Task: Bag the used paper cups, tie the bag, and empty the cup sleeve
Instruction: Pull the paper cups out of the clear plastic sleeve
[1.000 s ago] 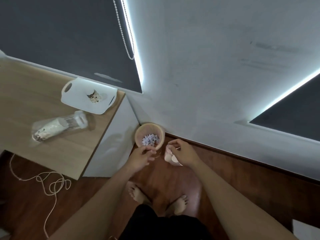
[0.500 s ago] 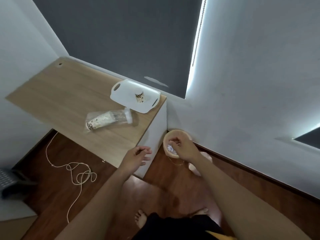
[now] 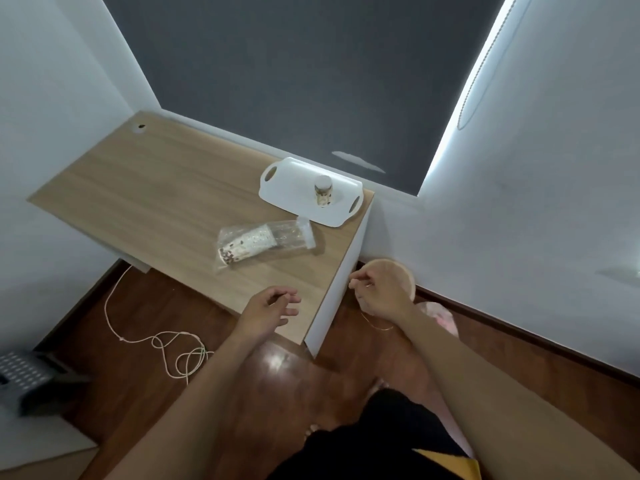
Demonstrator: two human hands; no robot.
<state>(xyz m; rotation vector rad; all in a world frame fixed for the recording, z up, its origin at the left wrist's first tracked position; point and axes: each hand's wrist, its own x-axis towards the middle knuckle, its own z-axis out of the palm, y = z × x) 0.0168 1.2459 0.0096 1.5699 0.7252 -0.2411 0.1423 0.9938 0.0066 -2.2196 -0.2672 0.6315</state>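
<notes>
A clear plastic cup sleeve (image 3: 263, 242) with stacked paper cups inside lies on its side on the wooden desk (image 3: 166, 202). A single paper cup (image 3: 323, 194) stands upside down on a white tray (image 3: 294, 183) at the desk's far right corner. My left hand (image 3: 270, 310) hovers over the desk's near corner, empty, fingers apart. My right hand (image 3: 381, 296) is past the desk's side, over a round tan bin (image 3: 398, 271) on the floor, with its fingers curled. A thin orange loop (image 3: 375, 323) shows under that wrist; whether the hand holds it is unclear. A pinkish bag (image 3: 441, 317) lies on the floor behind my right forearm.
The desk's white side panel (image 3: 341, 292) stands between my hands. A loose pale cord (image 3: 166, 344) curls on the dark wood floor at the left, near a grey perforated object (image 3: 24, 375). White walls and a dark window blind close in the corner.
The view swung left, toward the desk. My left hand left the bin and came over the desk corner. The pinkish bag that my right hand held a second ago is on the floor.
</notes>
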